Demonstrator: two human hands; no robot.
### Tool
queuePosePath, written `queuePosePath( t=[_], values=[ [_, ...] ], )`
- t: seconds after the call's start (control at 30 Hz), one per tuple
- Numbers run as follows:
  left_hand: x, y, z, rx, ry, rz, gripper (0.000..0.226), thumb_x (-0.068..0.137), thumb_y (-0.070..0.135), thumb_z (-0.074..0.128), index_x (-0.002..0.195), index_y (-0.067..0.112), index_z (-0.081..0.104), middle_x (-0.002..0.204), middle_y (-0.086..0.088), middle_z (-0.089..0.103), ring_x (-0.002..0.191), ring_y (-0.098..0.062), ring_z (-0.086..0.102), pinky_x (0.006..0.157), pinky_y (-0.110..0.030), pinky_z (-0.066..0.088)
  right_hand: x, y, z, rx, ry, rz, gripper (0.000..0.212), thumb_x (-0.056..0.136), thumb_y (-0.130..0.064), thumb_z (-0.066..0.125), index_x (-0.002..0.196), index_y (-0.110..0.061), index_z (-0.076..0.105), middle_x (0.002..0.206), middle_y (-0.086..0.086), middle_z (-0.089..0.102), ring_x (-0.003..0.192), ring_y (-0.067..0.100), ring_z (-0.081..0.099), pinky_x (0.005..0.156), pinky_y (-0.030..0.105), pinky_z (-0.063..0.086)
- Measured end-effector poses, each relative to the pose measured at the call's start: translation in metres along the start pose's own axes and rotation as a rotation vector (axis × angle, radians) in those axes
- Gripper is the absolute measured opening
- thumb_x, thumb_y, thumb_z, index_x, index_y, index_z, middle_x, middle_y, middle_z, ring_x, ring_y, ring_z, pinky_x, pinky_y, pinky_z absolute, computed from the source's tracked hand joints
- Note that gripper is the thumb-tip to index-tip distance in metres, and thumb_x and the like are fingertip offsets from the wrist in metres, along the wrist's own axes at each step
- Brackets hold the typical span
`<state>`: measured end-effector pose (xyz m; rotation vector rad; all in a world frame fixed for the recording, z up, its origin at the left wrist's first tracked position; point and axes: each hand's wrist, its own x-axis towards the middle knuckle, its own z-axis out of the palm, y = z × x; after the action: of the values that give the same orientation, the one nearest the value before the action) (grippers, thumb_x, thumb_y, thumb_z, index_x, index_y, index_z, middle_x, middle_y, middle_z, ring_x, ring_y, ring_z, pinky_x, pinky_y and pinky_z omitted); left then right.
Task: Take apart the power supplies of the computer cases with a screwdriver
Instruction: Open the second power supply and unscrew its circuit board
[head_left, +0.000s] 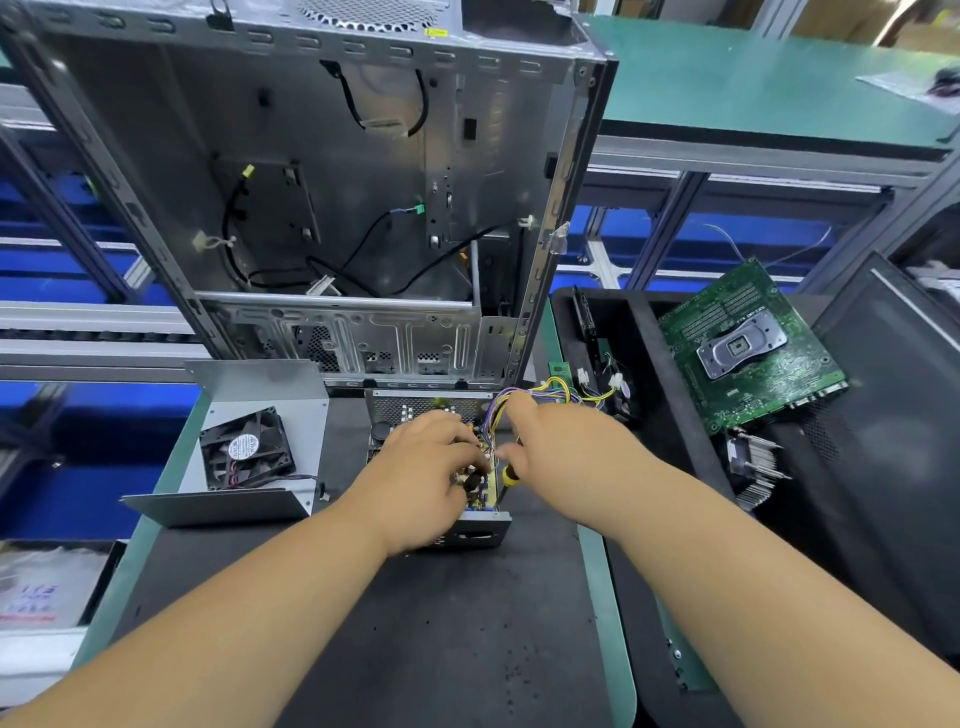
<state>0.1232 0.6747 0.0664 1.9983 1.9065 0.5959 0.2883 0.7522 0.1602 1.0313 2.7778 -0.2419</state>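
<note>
- Both bare forearms reach forward from the bottom corners and draw together toward the middle.
- The left hand (422, 470) lies palm down, knuckles up, fingers bent downward at the tips; what they touch is hidden.
- The right hand (550, 441) sits just beside it, fingers curled round a screwdriver (506, 477) whose handle shows under the palm.

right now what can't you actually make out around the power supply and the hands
Head view only:
1. Screwdriver tip: hidden down inside the open power supply, so the screw it meets cannot be seen.
2. Left hand fingers: curled over the circuit board, which they cover; what they grip is unclear.
3. Right hand fingers: hidden behind its own back.
4. Fan label: too small to read.
5. Computer case top: cut off by the frame's upper edge.
</note>
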Motion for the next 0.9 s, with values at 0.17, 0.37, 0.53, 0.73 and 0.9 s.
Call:
queuePosePath(
  t=[0.17, 0.37, 0.53, 0.73, 0.9],
  values=[
    [0.001, 0.002, -0.001, -0.015, 0.000, -0.006, 0.048, 0.072, 0.012, 0.048, 0.111, 0.025, 0.072, 0.122, 0.011, 0.058, 0.129, -0.015, 0.037, 0.111, -0.034, 0.026, -0.007, 0.011, -0.004, 0.245, -0.024, -0.073, 0.020, 0.098, -0.028, 0.059, 0.095, -0.020, 0.041, 0.083, -0.007, 0.048, 0.079, 0.019, 0.044, 0.065, 0.034, 0.029],
    [0.000, 0.001, -0.002, -0.015, -0.002, -0.008, 0.051, 0.068, 0.016, 0.043, 0.109, 0.025, 0.072, 0.121, 0.013, 0.058, 0.128, -0.015, 0.038, 0.111, -0.039, 0.028, -0.009, 0.010, -0.003, 0.400, -0.035, -0.221, 0.011, 0.090, -0.009, 0.063, 0.100, -0.015, 0.064, 0.096, -0.003, 0.058, 0.089, 0.011, 0.047, 0.081, 0.028, 0.042],
    [0.000, 0.001, -0.002, -0.015, -0.014, -0.017, 0.051, 0.070, 0.017, 0.044, 0.114, 0.023, 0.070, 0.122, 0.012, 0.057, 0.129, -0.015, 0.036, 0.112, -0.037, 0.026, -0.007, 0.003, 0.003, 0.144, 0.063, -0.062, 0.030, 0.101, -0.049, 0.043, 0.091, -0.024, 0.054, 0.078, -0.004, 0.055, 0.080, 0.019, 0.050, 0.066, 0.036, 0.042],
    [0.000, 0.003, 0.001, -0.016, 0.012, -0.008, 0.050, 0.068, 0.017, 0.044, 0.107, 0.025, 0.074, 0.119, 0.011, 0.060, 0.127, -0.015, 0.039, 0.109, -0.035, 0.029, -0.011, 0.009, 0.007, 0.370, 0.034, -0.073, 0.019, 0.099, -0.019, 0.052, 0.116, -0.018, 0.044, 0.096, -0.005, 0.055, 0.091, 0.019, 0.046, 0.078, 0.037, 0.042],
    [0.003, -0.001, -0.002, 0.013, 0.005, -0.006, 0.051, 0.067, 0.018, 0.042, 0.108, 0.023, 0.074, 0.119, 0.011, 0.060, 0.127, -0.018, 0.042, 0.108, -0.040, 0.033, -0.013, 0.006, 0.008, 0.183, 0.104, -0.039, 0.017, 0.097, -0.032, 0.047, 0.109, -0.019, 0.043, 0.089, -0.006, 0.053, 0.093, 0.024, 0.051, 0.075, 0.039, 0.045]
  ],
)
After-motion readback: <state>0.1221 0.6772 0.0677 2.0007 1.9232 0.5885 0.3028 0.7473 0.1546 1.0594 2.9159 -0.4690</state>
